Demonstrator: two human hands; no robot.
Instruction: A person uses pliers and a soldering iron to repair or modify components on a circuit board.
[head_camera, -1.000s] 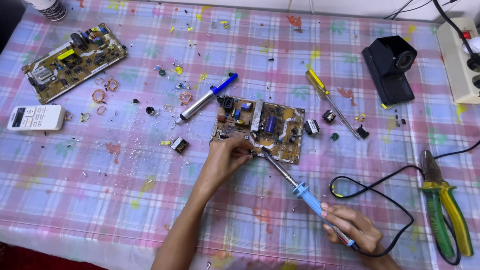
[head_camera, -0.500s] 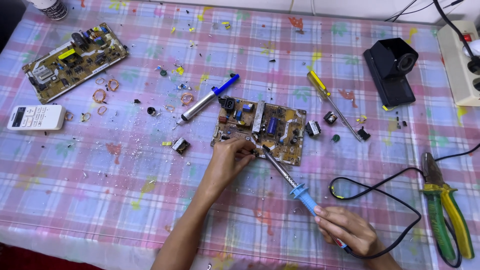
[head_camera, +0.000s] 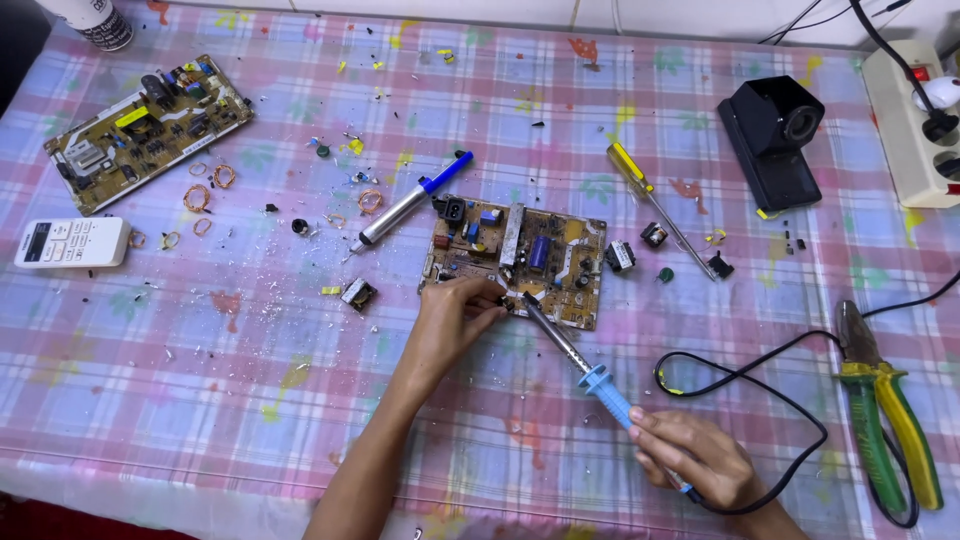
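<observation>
The circuit board (head_camera: 520, 255) lies mid-table (head_camera: 250, 400) on the checked cloth. The left hand (head_camera: 455, 315) pinches at its near edge, fingertips pressed together. The right hand (head_camera: 690, 462) grips the blue soldering iron (head_camera: 575, 355), tip touching the board just beside those fingers. A desoldering pump (head_camera: 410, 200) lies near; pliers (head_camera: 885, 410) well apart.

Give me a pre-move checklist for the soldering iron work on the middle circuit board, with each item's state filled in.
1. Soldering iron gripped by right hand: ok.
2. Iron tip at near edge of circuit board: ok.
3. Left hand fingertips clear of the tip: not ok, they sit right beside it.
4. Black cord free of the board: ok.
5. Tip hot: cannot tell.
6. Pliers clear of the right hand: ok.
</observation>
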